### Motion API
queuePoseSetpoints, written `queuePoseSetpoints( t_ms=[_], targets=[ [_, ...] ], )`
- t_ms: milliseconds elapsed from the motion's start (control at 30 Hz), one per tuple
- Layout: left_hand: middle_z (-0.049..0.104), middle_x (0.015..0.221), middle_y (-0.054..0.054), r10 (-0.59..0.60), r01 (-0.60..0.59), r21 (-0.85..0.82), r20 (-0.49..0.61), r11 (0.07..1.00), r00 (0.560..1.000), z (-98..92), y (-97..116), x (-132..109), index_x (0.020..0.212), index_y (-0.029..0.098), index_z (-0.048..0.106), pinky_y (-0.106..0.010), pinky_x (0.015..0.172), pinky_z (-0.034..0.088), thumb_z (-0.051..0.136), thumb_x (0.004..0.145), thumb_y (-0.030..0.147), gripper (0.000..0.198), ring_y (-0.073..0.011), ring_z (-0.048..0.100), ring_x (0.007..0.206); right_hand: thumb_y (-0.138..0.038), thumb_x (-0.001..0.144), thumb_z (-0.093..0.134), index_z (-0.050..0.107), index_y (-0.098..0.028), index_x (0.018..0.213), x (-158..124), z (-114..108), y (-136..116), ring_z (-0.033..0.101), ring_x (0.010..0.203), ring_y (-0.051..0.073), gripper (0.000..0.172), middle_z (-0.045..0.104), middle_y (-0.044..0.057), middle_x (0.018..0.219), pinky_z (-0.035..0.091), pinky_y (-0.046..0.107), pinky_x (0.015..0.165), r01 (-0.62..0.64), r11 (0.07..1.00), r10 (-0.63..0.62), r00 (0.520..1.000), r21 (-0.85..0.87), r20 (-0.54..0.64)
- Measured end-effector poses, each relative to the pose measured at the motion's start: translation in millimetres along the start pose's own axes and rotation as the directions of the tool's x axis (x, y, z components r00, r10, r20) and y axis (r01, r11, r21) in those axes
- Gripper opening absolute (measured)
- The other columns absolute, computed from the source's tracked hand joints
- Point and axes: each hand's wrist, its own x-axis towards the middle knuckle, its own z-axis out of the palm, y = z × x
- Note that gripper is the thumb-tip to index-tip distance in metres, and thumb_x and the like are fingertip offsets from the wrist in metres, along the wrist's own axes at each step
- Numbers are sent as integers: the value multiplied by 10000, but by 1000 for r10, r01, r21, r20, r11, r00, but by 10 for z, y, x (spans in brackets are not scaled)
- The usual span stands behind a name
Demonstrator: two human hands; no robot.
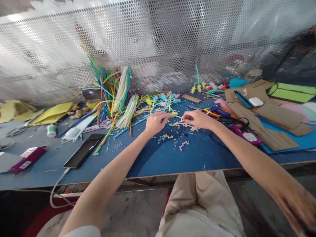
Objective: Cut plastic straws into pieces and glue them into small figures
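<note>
My left hand reaches in over the middle of the table, thumb and fingers pinched together. At its fingertips is a small yellow pipe-cleaner flower. Just to the right, my right hand is curled with thumb and forefinger closed; what they grip is too small to make out. Under and between the hands lie short pale pipe-cleaner pieces and coloured clippings. Behind them rest blue, pink and yellow pipe-cleaner flowers on green stems.
Bundles of pipe cleaners stand at back left, near a phone on a cable. Scissors, purple-handled pliers, a purple power strip and cardboard lie right. A perforated metal screen closes off the back.
</note>
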Motion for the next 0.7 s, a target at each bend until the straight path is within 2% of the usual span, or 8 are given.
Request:
queuePoseSetpoints(
  t_ms=[167, 300, 467, 700],
  targets=[
    [798, 985, 1, 13, -13, 3, 1, 1000, 1000, 17, -31, 7, 1017, 327, 800, -319, 816, 531, 577, 996, 419, 242, -172, 729, 892, -303, 941, 550, 643, -235, 1039, 89, 214, -57, 693, 784, 179, 151, 758, 26, 887, 496, 330, 765, 23, 1000, -22, 996, 0, -81],
    [800, 906, 19, -5, 3, 28, 64, 1000, 998, 21, -55, 10, 945, 323, 810, -316, 755, 522, 661, 944, 418, 177, -174, 711, 807, -237, 939, 537, 566, -236, 1143, 153, 323, -23, 712, 871, 222, 206, 771, 45, 941, 490, 353, 766, 68, 994, -71, 997, -86, -29],
    [798, 968, 26, 91, -111, 88, 211, 990, 973, 48, -76, 34, 970, 352, 804, -345, 831, 507, 653, 949, 388, 156, -192, 699, 909, -228, 954, 520, 542, -238, 1135, 191, 378, 41, 706, 925, 244, 182, 761, 53, 950, 486, 363, 766, 86, 985, -87, 996, -151, -4],
    [795, 980, 17, 89, -123, 117, 257, 985, 962, 88, -67, 51, 1003, 345, 797, -355, 829, 500, 669, 938, 323, 145, -204, 700, 902, -213, 954, 518, 541, -226, 1134, 221, 429, 67, 700, 947, 248, 183, 755, 64, 955, 491, 367, 775, 99, 981, -104, 994, -168, -21]
  ],
)
